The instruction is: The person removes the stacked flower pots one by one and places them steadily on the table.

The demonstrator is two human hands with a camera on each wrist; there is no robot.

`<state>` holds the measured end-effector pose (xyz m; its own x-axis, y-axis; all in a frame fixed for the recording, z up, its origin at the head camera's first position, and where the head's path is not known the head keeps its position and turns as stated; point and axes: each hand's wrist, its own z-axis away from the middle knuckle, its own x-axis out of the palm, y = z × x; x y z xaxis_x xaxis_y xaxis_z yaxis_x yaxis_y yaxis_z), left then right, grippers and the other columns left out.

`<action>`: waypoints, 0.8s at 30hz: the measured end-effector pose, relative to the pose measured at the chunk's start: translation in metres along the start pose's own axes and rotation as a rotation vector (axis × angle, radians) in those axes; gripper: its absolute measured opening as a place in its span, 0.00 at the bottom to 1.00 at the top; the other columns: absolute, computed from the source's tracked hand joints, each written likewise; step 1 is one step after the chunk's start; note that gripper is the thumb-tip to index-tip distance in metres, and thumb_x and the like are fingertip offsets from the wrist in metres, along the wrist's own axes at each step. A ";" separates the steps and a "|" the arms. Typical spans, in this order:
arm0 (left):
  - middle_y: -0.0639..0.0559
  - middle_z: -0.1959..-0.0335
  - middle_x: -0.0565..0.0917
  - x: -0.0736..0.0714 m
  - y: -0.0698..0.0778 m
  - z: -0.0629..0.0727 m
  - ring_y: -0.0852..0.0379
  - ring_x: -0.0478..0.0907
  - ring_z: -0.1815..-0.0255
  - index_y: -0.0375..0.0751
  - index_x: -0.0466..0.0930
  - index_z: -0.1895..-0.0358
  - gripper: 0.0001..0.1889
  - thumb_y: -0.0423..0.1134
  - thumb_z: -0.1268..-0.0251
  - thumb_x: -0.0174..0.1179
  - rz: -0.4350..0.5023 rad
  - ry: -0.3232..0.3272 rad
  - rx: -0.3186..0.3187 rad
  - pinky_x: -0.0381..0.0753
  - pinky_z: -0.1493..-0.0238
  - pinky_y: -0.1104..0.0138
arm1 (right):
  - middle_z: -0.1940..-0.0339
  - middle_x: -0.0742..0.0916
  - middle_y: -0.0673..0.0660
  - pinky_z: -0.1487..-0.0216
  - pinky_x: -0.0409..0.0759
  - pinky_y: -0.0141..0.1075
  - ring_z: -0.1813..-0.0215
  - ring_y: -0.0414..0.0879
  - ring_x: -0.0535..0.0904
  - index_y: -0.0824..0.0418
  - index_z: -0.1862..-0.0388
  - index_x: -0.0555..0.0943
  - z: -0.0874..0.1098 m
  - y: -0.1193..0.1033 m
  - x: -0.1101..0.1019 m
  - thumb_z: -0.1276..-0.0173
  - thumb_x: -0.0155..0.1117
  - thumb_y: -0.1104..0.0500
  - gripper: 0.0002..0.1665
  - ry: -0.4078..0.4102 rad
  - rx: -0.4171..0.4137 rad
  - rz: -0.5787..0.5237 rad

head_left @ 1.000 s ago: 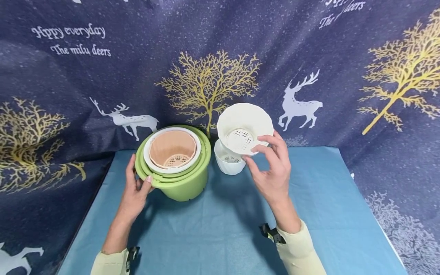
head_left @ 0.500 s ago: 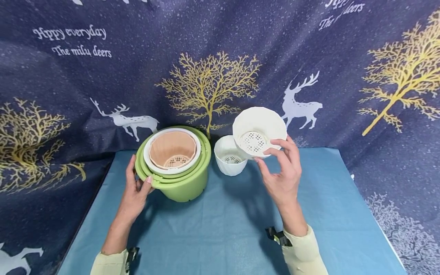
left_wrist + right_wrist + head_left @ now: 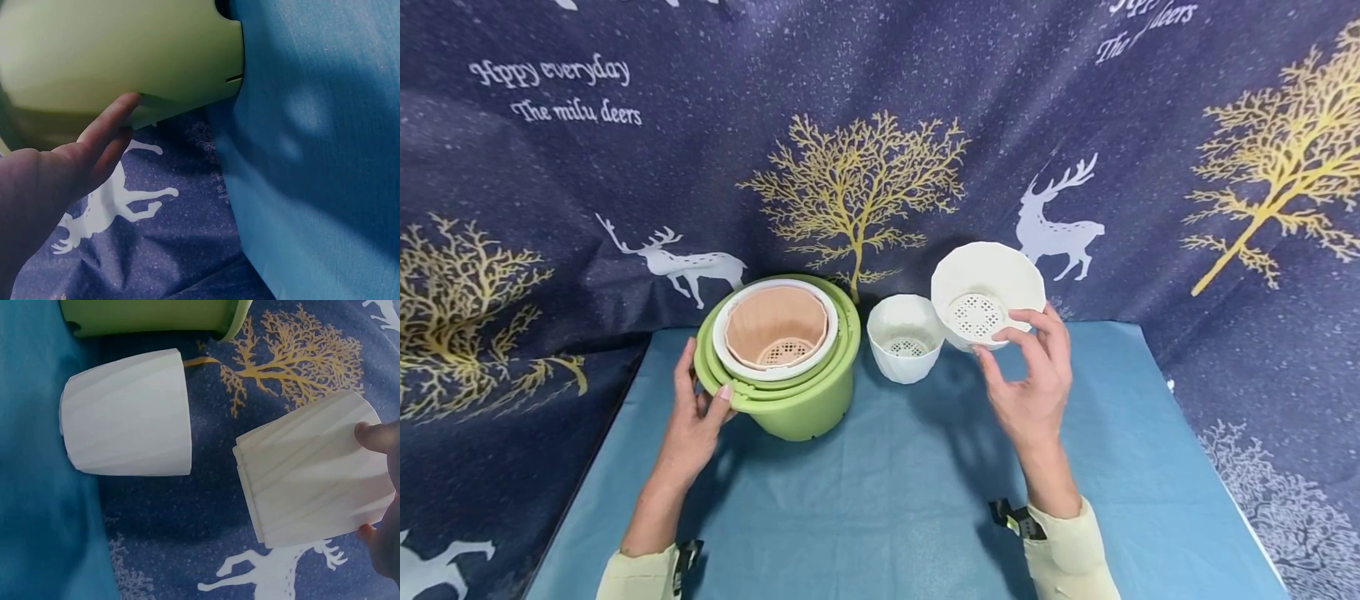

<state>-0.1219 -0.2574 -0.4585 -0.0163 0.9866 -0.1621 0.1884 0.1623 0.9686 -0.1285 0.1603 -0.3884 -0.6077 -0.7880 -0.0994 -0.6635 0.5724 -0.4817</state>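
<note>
- Above the desk, the right hand, fingers pinching the raised white pot, has shifted right.
- Standing white pot, now less hidden, separates it from the green pot.
- Left hand: fingers still gripping that green rim.

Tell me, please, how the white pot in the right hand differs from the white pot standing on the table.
The held pot is raised and tilted, while the standing pot rests upright on the blue cloth. The right hand grips the held pot; no hand touches the standing pot. In the right wrist view, the held pot looks creamier, the standing pot a cooler white. Both have pierced bases and slanted ridges outside.
</note>
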 end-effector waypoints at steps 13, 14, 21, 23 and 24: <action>0.35 0.14 0.40 0.000 -0.003 -0.001 0.74 0.74 0.37 0.66 0.31 0.12 0.42 0.34 0.12 0.46 0.003 0.001 0.013 0.85 0.49 0.76 | 0.50 0.82 0.77 0.23 0.71 0.52 0.33 0.78 0.72 0.75 0.68 0.84 0.004 0.012 -0.004 0.54 0.81 0.79 0.15 0.041 0.051 0.039; 0.35 0.14 0.40 -0.001 -0.004 -0.001 0.74 0.74 0.37 0.66 0.31 0.12 0.42 0.34 0.12 0.46 0.002 0.002 0.014 0.85 0.49 0.76 | 0.50 0.82 0.77 0.24 0.72 0.51 0.33 0.78 0.72 0.75 0.68 0.84 0.005 0.014 -0.004 0.53 0.82 0.79 0.15 0.043 0.059 0.043; 0.34 0.15 0.41 0.000 -0.003 0.000 0.75 0.75 0.37 0.63 0.30 0.12 0.42 0.33 0.12 0.46 0.017 -0.002 0.028 0.85 0.50 0.76 | 0.51 0.82 0.77 0.22 0.69 0.54 0.35 0.78 0.72 0.76 0.68 0.83 0.012 0.026 -0.004 0.55 0.81 0.80 0.16 0.060 0.080 0.040; 0.35 0.15 0.40 0.000 -0.002 -0.001 0.75 0.75 0.38 0.63 0.30 0.12 0.42 0.32 0.12 0.46 0.030 -0.002 0.031 0.85 0.50 0.76 | 0.51 0.82 0.78 0.21 0.67 0.56 0.36 0.78 0.73 0.77 0.68 0.83 0.013 0.029 -0.004 0.55 0.81 0.81 0.16 0.056 0.079 0.050; 0.35 0.15 0.40 0.000 -0.001 -0.001 0.75 0.75 0.38 0.64 0.30 0.12 0.42 0.32 0.12 0.46 0.034 -0.001 0.028 0.85 0.50 0.76 | 0.51 0.82 0.78 0.21 0.67 0.56 0.36 0.78 0.73 0.77 0.68 0.83 0.014 0.031 -0.004 0.55 0.81 0.81 0.16 0.055 0.079 0.057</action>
<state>-0.1227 -0.2571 -0.4597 -0.0081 0.9916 -0.1294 0.2167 0.1281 0.9678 -0.1405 0.1785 -0.4156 -0.6675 -0.7401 -0.0816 -0.5924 0.5943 -0.5439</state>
